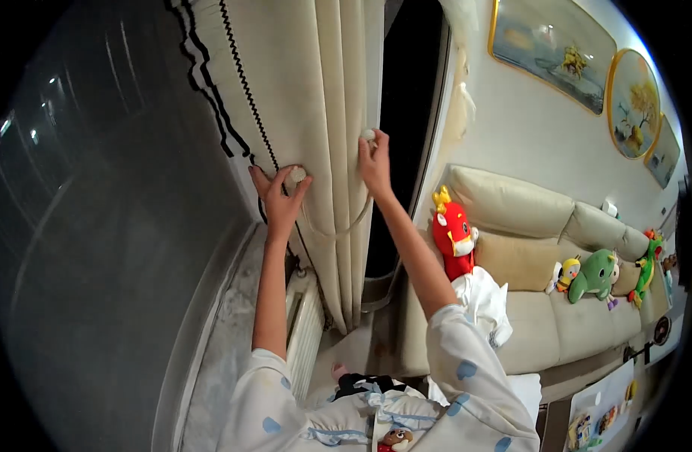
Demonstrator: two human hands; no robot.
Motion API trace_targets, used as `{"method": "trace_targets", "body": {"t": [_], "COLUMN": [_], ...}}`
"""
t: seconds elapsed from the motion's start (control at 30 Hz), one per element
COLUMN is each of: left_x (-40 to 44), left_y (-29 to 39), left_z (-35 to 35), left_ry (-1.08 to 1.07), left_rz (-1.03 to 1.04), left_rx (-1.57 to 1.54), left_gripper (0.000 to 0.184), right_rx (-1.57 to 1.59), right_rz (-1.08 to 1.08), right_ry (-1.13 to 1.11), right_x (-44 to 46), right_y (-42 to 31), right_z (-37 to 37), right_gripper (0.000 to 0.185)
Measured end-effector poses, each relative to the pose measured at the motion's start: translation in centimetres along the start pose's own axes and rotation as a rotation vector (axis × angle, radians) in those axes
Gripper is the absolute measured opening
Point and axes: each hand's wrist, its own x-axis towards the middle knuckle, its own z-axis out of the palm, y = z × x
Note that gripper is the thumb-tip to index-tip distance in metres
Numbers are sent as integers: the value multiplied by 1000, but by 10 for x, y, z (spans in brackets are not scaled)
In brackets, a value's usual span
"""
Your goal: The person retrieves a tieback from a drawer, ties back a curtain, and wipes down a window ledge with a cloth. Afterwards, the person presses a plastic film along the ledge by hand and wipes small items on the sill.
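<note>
A cream curtain (301, 90) with black trim hangs in front of me, gathered in folds. Across it droops a pale curtain tieback (337, 235), its strap sagging in a loop between my hands. My left hand (280, 194) pinches one round end (295, 175) of the tieback, close against the curtain's trimmed side. At the curtain's right edge, slightly higher, my right hand (374, 162) has its fingers closed on the other round end (368, 135).
Left of the curtain is a dark window (97, 188) above a marble sill (222, 331). A white radiator (306, 331) stands below. To the right, a cream sofa (519, 320) holds a red plush dragon (455, 233), other soft toys and a white cloth (481, 305).
</note>
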Motion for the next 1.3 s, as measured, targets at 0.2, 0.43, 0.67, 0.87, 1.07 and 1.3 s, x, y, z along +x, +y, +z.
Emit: {"method": "trace_targets", "body": {"t": [0.2,0.43,0.67,0.87,1.07,1.3], "left_x": [34,22,28,54,38,24], "left_y": [-25,-146,-98,-86,-138,-159], "left_z": [32,23,41,41,36,25], "left_ry": [-147,-267,59,-88,-150,-286], "left_rz": [-80,-51,-349,-25,-363,-520], "left_rx": [-359,-577,-575,-183,-442,-347], "left_gripper": [32,53,47,50,48,43], "right_rx": [146,346,280,-516,219,661], "right_rz": [-14,260,105,-248,1,371], "right_ry": [-37,-492,-87,378,177,-247], "right_x": [-1,-24,11,37,33,22], "right_y": [19,-42,15,1,17,9], "right_z": [86,95,93,79,114,161], "right_gripper": [37,38,32,35,31,34]}}
